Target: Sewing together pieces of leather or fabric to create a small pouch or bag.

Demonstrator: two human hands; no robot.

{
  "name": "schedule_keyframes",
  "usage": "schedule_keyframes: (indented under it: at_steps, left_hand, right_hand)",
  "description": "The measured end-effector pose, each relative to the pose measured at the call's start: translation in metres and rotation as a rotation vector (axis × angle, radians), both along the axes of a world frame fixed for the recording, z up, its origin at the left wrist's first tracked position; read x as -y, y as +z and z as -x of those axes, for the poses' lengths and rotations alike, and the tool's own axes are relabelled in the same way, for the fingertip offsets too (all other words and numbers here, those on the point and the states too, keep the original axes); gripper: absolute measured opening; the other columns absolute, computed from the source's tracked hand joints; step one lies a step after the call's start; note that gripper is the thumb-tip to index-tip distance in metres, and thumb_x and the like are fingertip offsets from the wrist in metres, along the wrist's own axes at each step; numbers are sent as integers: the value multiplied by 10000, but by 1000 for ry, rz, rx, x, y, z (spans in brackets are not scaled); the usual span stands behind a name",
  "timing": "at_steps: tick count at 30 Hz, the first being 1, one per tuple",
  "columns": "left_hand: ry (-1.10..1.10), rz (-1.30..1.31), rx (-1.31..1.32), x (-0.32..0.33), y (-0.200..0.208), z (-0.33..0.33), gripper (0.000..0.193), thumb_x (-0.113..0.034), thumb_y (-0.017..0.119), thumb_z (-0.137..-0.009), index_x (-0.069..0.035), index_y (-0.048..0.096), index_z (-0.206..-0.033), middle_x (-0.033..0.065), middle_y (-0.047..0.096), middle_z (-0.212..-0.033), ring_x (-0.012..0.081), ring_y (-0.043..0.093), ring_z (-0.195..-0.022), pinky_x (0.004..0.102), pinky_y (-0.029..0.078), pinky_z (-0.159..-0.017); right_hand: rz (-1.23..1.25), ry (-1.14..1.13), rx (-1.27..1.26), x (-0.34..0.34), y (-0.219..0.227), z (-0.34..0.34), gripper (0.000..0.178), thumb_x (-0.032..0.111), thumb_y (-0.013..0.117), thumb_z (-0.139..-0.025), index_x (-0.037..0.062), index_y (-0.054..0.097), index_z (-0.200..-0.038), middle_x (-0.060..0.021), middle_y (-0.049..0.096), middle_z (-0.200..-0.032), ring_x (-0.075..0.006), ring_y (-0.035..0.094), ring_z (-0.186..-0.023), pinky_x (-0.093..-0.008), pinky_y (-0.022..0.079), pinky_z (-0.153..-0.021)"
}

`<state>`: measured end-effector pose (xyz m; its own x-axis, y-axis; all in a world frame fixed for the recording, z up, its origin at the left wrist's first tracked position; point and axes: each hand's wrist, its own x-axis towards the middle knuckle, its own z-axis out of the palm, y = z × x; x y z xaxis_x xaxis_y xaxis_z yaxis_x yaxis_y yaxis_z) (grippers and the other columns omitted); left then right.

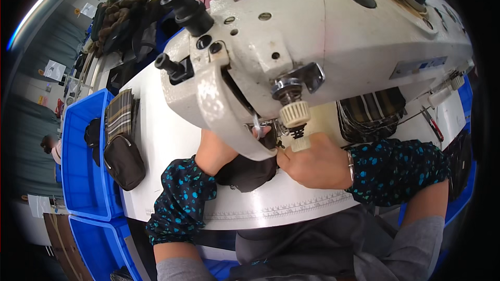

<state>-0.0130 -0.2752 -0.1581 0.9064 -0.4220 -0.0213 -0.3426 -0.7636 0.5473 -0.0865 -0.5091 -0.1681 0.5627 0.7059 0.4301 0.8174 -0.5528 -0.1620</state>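
**Bright middle, black corners**

The scene is well lit. A tube light (30,11) glows white at the upper left, bluish toward its lower end. Glare speckles the sewing machine (302,36) — most strongly on its curved front guard (211,93). The white table (161,140) reads pale, while the dark cloth (247,171) shows little detail. Fisheye distortion bows the table's front edge; the far background looks soft — and the corners fall to black.

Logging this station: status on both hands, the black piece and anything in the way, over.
Left hand at black piece, grip partly hidden. Right hand by its right edge, contact unclear. Black piece on white table. Sewing machine blocks part of view.
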Motion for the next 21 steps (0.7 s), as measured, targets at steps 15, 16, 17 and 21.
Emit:
schedule_keyframes:
  at_steps: [15,16,17,21]
  left_hand:
    - [-20,155,212,-1,6,12,252,-132,749,-859,11,702,-1061,152,734,-930,266,686,-896,363,530,-811]
    - [-89,49,320,-3,11,18,284,-149,779,-833,6,697,-1057,153,724,-951,275,687,-890,359,532,-786]
    - [-159,-57,426,-2,18,25,319,-166,809,-807,1,691,-1052,154,713,-971,284,687,-883,356,534,-761]
    - [-328,55,423,10,45,58,423,-208,851,-758,-33,669,-1097,133,687,-1073,307,683,-911,354,544,-739]
  right_hand:
    - [-30,96,13,0,-34,-20,96,158,649,-728,92,615,-667,-90,599,-575,-256,642,-536,-390,484,-483]
    - [-20,75,64,-1,-37,-21,107,170,657,-730,99,612,-665,-85,587,-562,-252,637,-529,-390,481,-481]
    - [-11,53,114,-1,-36,-22,119,183,665,-732,105,608,-663,-80,575,-549,-249,633,-523,-391,477,-479]
    - [2,14,145,2,-12,-19,146,214,701,-755,113,620,-688,-73,575,-561,-241,636,-531,-384,470,-473]
